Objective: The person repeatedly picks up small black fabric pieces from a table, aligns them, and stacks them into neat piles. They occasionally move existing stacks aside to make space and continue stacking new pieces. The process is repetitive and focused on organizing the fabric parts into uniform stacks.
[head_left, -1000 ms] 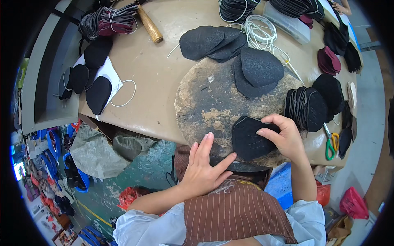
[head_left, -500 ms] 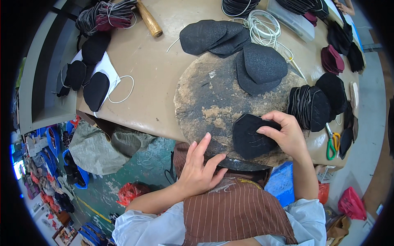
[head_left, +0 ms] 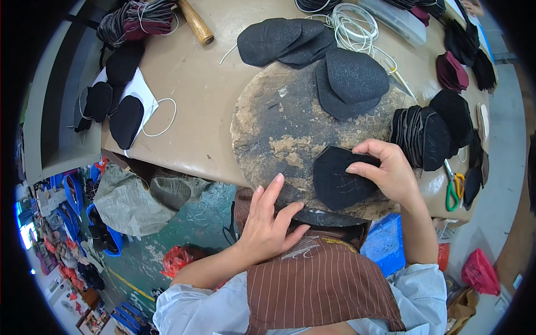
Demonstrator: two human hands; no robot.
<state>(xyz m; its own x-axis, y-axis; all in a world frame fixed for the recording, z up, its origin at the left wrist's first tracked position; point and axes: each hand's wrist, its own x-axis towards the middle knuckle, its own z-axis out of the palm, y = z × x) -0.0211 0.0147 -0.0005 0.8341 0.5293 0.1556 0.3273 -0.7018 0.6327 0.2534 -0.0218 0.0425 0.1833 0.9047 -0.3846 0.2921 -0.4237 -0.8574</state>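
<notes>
A round, worn wooden block point(head_left: 259, 120) lies at the table's near edge. On its near right part rests a black, rounded fabric piece point(head_left: 338, 187). My right hand point(head_left: 391, 170) pinches the right side of this piece between thumb and fingers. My left hand point(head_left: 271, 220) is at the block's near edge, fingers spread, holding nothing. Farther back on the block are two overlapping dark grey felt-like pieces point(head_left: 357, 75). More such dark pieces point(head_left: 265, 42) fan out just behind the block. Right of my right hand stands a bundled stack of black pieces point(head_left: 419, 137).
Green-and-orange-handled scissors point(head_left: 452, 192) lie at the right edge. White cord point(head_left: 354, 30) is coiled at the back beside a clear plastic box point(head_left: 393, 19). A wooden handle point(head_left: 195, 22) and tied bundles point(head_left: 134, 22) are back left. A blue bin point(head_left: 384, 243) sits below the table.
The whole view has shifted slightly, with the table and block appearing a little higher. My right hand keeps its pinch on the fabric piece, and my left hand stays spread near the block's edge.
</notes>
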